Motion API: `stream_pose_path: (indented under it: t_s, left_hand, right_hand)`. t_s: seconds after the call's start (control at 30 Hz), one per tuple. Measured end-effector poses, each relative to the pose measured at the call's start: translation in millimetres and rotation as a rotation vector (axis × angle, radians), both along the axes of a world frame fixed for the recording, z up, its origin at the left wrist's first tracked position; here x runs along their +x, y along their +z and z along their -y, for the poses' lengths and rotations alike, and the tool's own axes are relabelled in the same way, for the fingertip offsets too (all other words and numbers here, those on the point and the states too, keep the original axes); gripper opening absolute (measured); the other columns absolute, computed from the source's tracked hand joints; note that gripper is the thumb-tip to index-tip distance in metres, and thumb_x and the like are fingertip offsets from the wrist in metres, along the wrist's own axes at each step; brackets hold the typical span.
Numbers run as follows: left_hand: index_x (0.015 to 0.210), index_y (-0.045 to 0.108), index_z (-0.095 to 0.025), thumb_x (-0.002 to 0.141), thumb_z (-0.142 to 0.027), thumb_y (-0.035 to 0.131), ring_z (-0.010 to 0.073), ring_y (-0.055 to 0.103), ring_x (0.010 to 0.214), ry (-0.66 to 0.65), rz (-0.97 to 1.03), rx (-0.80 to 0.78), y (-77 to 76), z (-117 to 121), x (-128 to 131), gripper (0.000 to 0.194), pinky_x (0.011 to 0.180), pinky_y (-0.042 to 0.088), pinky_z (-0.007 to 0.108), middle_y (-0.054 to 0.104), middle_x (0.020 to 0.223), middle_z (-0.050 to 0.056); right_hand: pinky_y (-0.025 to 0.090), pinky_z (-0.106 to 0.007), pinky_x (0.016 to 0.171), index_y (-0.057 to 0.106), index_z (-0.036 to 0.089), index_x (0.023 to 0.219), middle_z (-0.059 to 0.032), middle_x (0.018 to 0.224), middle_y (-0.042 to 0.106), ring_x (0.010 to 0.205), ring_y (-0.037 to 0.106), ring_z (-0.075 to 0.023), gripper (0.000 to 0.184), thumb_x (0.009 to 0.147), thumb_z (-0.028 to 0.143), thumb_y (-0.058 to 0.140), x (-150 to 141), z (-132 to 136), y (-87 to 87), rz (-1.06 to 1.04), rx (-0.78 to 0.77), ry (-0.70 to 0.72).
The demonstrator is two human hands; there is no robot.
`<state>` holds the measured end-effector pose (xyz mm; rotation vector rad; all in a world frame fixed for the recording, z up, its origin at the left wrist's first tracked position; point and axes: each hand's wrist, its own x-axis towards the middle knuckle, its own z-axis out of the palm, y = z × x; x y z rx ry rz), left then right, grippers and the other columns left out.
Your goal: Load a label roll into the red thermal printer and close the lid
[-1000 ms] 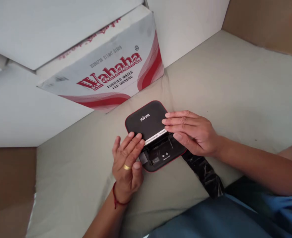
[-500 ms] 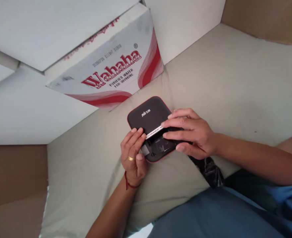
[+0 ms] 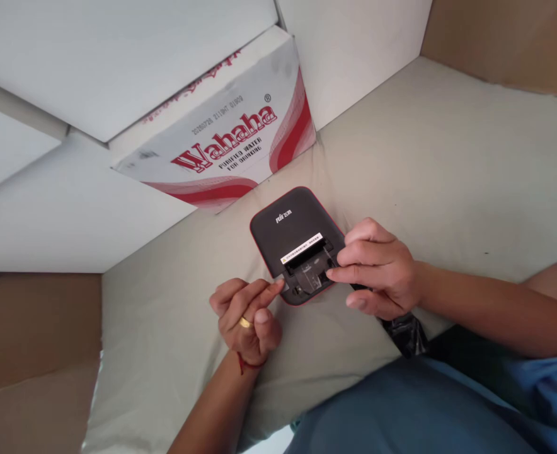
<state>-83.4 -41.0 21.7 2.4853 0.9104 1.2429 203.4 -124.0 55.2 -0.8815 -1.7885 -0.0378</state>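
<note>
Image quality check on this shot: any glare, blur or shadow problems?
Head view: soft, fairly even light; white highlights on the black plastic at lower right; carton lettering reads clearly, but the small print on the device's white label is too small to read.

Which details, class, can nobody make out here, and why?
- Head view: fine print on the white label, too small.
- Head view: black device, right side partly behind right hand.
- Head view: black strip, partly behind right hand.
- Head view: brown carton, cut off by left edge.
</note>
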Motion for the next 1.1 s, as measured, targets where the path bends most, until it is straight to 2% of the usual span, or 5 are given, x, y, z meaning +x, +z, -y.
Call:
stream_pose_path:
  t_s: [0.23,0.47,0.67,0.87,1.1]
  left_hand:
    - [0.097,0.08,-0.026,0.115,-0.037,0.037,0.0253,0.065,0.089,-0.05,0.008,0.157,18.4,3,20,0.048,0.09,0.044,0.049,0.075,0.084,0.006]
    - [0.098,0.076,-0.025,0.115,-0.047,0.033,0.026,0.064,0.085,-0.039,0.072,0.129,2.5,3,25,0.051,0.089,0.047,0.049,0.069,0.083,0.007]
    - [0.103,0.061,-0.024,0.113,-0.058,0.043,0.0202,0.055,0.083,0.261,0.381,-0.19,-5.8,-2,34,0.04,0.08,0.046,0.038,0.058,0.091,0.002]
    - [0.077,0.047,-0.025,0.11,-0.072,0.044,0.0143,0.037,0.062,0.225,0.263,-0.627,-13.3,-25,40,0.058,0.061,0.034,0.032,0.042,0.067,-0.005]
    - [0.072,0.046,-0.024,0.102,-0.075,0.06,0.0138,0.039,0.064,0.239,0.323,-0.718,-15.7,-26,42,0.06,0.062,0.037,0.03,0.045,0.067,-0.004]
  right_hand:
    - [0.052,-0.042,0.078,0.079,0.022,0.103,-0.005,0.085,0.074,0.09,0.06,-0.0239,0.031,0.109,0.045,0.06,-3,1,1.7,0.018,-0.015,0.015]
    - [0.055,-0.041,0.089,0.077,0.023,0.091,-0.0057,0.088,0.076,0.095,0.062,-0.0234,0.031,0.109,0.041,0.059,1,-5,6.4,0.02,-0.003,0.033]
    - [0.051,-0.029,0.074,0.075,0.019,0.079,-0.0038,0.088,0.078,0.075,0.066,-0.0125,0.042,0.112,0.036,0.056,17,-37,51.9,-0.025,-0.487,0.02]
    - [0.045,-0.034,0.071,0.086,0.021,0.109,-0.0092,0.109,0.086,0.093,0.077,-0.0246,0.024,0.1,0.017,0.064,-6,-90,86.5,0.695,-0.878,-0.256]
    - [0.049,-0.035,0.072,0.086,0.018,0.104,-0.0151,0.102,0.086,0.092,0.079,-0.0276,0.031,0.102,0.009,0.057,-41,-103,84.9,0.894,-0.932,-0.374]
